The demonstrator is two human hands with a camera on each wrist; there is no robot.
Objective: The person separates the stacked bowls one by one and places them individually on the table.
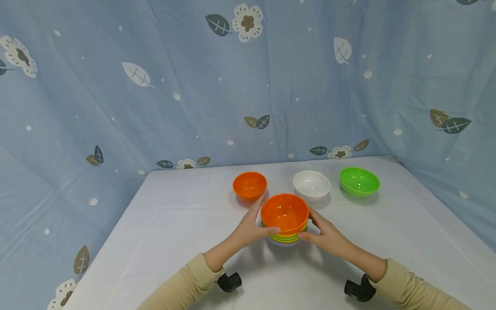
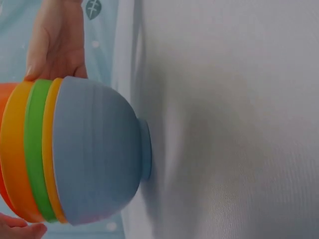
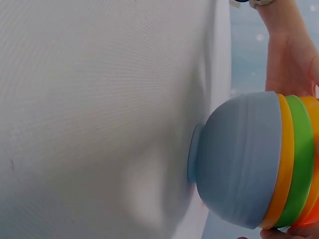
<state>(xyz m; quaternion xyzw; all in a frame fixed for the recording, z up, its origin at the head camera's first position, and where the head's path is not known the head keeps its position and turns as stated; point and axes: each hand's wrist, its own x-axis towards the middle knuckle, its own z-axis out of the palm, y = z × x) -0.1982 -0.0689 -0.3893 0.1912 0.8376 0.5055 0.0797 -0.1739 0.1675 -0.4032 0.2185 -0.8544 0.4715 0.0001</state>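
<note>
A stack of nested bowls stands in front of me, with an orange bowl [image 1: 285, 213] on top. Below its rim show yellow, a green bowl [image 2: 38, 149], yellow again and a grey-blue bowl [image 3: 241, 159] at the bottom. My left hand [image 1: 249, 228] grips the stack's left side, thumb at the front and fingers reaching round behind. On the opposite side my right hand [image 1: 329, 234] holds it likewise, thumb near the front rim. In the left wrist view, the grey-blue bowl's foot is close over the white tablecloth [image 2: 229, 124].
Behind the stack, another orange bowl [image 1: 249, 186] sits at left, a white bowl [image 1: 311, 185] in the middle and a green bowl [image 1: 359, 181] at right. A blue patterned curtain [image 1: 217, 94] hangs past the table's far edge.
</note>
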